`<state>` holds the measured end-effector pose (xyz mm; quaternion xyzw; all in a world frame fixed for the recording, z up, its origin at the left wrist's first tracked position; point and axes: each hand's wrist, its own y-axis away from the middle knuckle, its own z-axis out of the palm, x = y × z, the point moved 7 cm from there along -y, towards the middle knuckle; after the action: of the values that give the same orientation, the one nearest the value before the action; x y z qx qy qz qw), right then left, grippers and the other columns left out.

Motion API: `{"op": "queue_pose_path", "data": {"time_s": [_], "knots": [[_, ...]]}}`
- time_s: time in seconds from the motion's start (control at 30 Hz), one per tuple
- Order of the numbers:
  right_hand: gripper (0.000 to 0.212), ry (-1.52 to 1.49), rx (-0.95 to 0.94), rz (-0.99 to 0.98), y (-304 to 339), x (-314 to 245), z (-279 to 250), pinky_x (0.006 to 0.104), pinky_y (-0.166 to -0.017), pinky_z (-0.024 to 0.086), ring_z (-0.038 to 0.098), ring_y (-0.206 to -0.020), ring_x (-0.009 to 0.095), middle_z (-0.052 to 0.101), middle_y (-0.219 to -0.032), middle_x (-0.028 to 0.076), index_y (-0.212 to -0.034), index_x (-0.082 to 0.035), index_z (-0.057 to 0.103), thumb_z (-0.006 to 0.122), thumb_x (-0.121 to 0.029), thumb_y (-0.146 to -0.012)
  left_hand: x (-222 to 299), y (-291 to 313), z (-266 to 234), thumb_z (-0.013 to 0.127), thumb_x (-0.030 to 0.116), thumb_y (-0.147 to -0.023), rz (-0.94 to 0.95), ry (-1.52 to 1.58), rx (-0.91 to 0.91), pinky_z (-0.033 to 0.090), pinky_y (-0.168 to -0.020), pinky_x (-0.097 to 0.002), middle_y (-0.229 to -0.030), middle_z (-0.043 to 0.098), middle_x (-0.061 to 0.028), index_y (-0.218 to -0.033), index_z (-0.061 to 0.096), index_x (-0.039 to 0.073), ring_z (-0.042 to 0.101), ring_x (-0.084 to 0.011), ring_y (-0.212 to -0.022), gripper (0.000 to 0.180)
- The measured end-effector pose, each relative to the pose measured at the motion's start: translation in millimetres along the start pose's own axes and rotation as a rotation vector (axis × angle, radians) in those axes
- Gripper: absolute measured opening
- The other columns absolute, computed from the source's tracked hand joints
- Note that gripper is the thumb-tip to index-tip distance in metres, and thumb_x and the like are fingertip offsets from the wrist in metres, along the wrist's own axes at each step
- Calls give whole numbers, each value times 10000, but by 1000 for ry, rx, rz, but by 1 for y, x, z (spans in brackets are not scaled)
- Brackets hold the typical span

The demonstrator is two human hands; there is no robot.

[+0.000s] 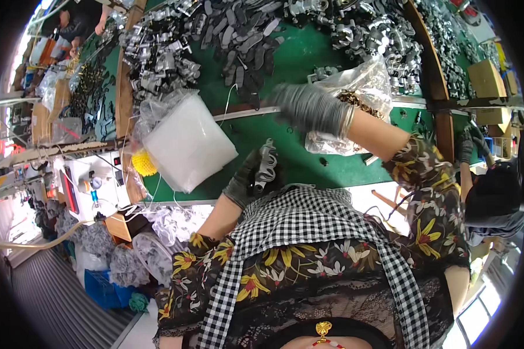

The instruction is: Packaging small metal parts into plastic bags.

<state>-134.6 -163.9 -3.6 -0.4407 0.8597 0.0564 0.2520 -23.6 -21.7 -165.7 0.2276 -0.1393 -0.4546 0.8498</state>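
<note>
My left hand [243, 179], in a dark grey glove, is closed around a silvery metal fitting [266, 168] with ring-shaped openings, close to the near edge of the green table [300, 46]. Farther out and to the right, my gloved right hand [314, 109] stretches leftward above the table. Motion smears its fingers, so whether it grips anything cannot be told. Beside its wrist lies a clear plastic bag [375, 81] with small brass-coloured pieces [355, 103] inside. Past the right hand is a heap of flat dark grey pieces [244, 38].
White foam sheets [189, 142] lie left of my left hand, next to a yellow scrubber-like ball [144, 163]. Piles of metal fittings [160, 64] stretch along the far side. Wooden dividers [124, 87] flank the workspace. A co-worker [495, 189] is at the right; another person's hand [101, 27] shows upper left.
</note>
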Motion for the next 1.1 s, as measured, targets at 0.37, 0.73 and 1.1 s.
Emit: {"op": "queue_pose_path", "data": {"time_s": [0.37, 0.73, 1.1], "knots": [[360, 313, -138, 990, 34, 130, 131, 428, -839, 500, 636, -973, 313, 673, -1002, 147, -982, -74, 676, 571, -390, -844, 12, 20, -13, 669, 525, -795, 257, 188, -135, 517, -869, -473, -1112, 606, -190, -1183, 567, 63, 626, -303, -960, 612], [341, -1184, 514, 811, 70, 47, 72, 269, -677, 473, 620, -811, 142, 655, -883, 52, -1087, -34, 617, 622, -307, -883, 15, 14, 6, 676, 466, -807, 404, 152, -169, 509, -920, -444, -1204, 558, -169, -1193, 529, 41, 580, -322, -1076, 593], [323, -1384, 408, 804, 96, -35, 66, 214, -658, 443, 537, -750, 68, 612, -908, 0, -1137, -45, 592, 605, -271, -908, 57, 7, 47, 722, 366, -788, 624, -135, -115, 522, -879, -389, -1087, 618, -88, -1197, 521, 76, 615, -221, -986, 540]]}}
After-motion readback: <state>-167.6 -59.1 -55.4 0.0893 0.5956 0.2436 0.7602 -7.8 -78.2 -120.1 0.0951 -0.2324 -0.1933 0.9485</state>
